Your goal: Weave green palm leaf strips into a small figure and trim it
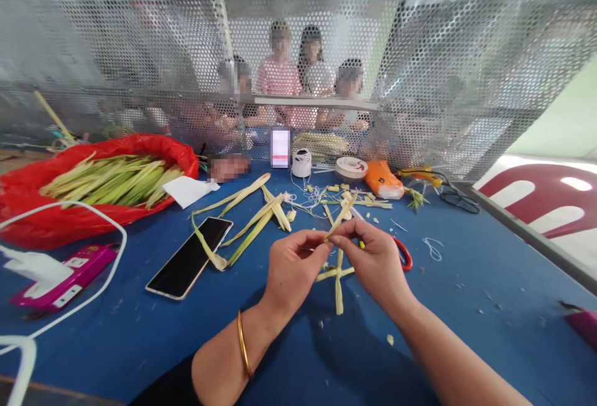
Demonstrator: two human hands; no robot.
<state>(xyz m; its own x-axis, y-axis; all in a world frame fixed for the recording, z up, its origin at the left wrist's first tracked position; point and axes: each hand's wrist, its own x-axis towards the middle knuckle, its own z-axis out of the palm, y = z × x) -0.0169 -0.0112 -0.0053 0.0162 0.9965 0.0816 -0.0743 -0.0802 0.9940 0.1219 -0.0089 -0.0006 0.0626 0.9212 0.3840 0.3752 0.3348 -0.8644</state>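
Both my hands meet over the blue table, pinching a pale strip of dried corn husk (344, 212) that sticks up between the fingertips. My left hand (293, 266) has thumb and forefinger closed on its lower end. Close beside it, my right hand (373, 257) grips the same strip with thumb and forefinger. Below the fingers hangs or lies a cross-shaped piece of husk (339, 294); whether it joins the held strip is hidden. Red-handled scissors (405, 254) lie partly behind my right hand. Loose husk strips (254, 232) are spread left of my hands.
On the left are a red bag (93, 229) of husks, a magenta power strip (69, 278) with a white cable, and a phone (189, 260). Toward the back stand a thread spool (301, 163), a tape roll (351, 168) and an orange packet (383, 179). People sit behind a perforated metal screen (177, 39).
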